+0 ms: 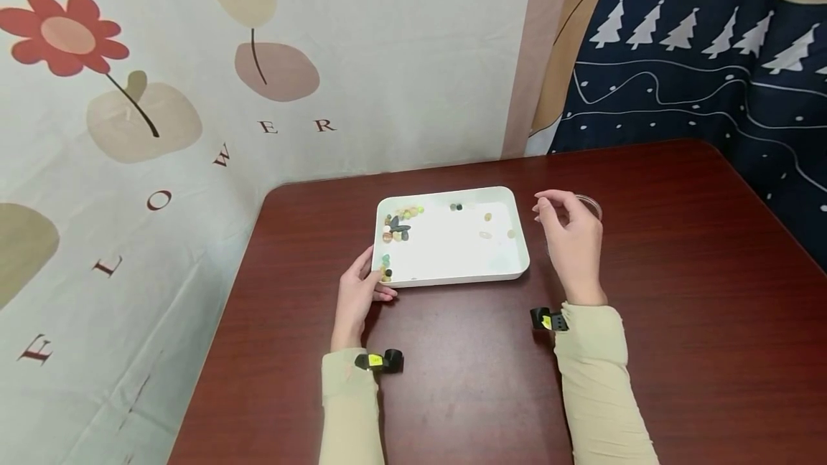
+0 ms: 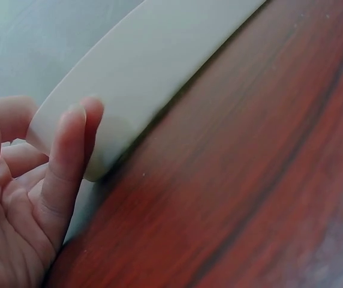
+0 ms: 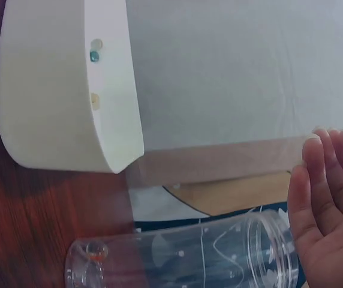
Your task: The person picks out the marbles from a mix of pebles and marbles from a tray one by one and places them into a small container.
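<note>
A white rectangular tray (image 1: 446,253) holds small stones in several colours, most of them clustered along its left side (image 1: 397,228). My left hand (image 1: 355,294) grips the tray's near left corner, and in the left wrist view its fingers (image 2: 69,144) lie against the outer wall. Right of the tray, my right hand (image 1: 573,239) is raised by the rim of a clear jar (image 1: 589,205), mostly hidden behind it in the head view. The right wrist view shows the jar (image 3: 177,252) with an orange-toned piece near its bottom. The right fingertips (image 3: 313,147) are drawn together; whether they hold anything cannot be seen.
The dark red wooden table (image 1: 465,364) extends around the tray and jar. Behind it hangs a pale curtain (image 1: 413,77) with flower prints, and at right a navy cloth (image 1: 685,99) with white trees. Each wrist carries a strapped black camera (image 1: 391,361).
</note>
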`<state>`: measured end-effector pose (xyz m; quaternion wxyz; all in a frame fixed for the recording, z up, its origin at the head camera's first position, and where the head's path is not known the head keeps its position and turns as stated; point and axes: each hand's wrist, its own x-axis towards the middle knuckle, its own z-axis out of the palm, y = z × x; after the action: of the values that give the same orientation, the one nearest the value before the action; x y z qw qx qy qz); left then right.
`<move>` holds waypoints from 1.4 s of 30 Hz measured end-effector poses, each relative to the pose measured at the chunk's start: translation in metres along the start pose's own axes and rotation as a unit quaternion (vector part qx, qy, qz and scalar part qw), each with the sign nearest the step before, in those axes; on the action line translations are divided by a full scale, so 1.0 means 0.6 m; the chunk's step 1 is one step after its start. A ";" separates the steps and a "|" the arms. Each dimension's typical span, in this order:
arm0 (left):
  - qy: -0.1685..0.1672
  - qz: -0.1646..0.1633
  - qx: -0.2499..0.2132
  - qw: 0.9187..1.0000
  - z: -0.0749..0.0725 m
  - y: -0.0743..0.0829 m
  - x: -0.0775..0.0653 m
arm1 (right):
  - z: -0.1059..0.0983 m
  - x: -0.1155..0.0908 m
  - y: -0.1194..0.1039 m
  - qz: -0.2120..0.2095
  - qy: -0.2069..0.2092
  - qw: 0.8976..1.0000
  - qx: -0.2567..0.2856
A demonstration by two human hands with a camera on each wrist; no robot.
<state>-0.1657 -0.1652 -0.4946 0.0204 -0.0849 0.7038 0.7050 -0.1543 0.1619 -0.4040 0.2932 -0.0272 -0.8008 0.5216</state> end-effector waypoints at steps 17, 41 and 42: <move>0.034 0.013 -0.020 0.999 -0.005 -0.002 -0.002 | 0.057 -0.017 -0.005 -0.034 -0.165 0.983 -0.079; 0.029 0.012 -0.024 0.999 0.004 0.003 -0.002 | 0.121 -0.045 0.011 -0.022 -0.404 0.904 -0.139; 0.031 0.010 -0.023 0.999 0.004 0.002 -0.001 | 0.123 -0.047 0.010 -0.021 -0.414 0.899 -0.144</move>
<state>-0.1653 -0.1629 -0.4930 -0.0102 -0.1004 0.6882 0.7185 -0.1694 0.0943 -0.4427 -0.0607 0.1660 -0.9165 0.3588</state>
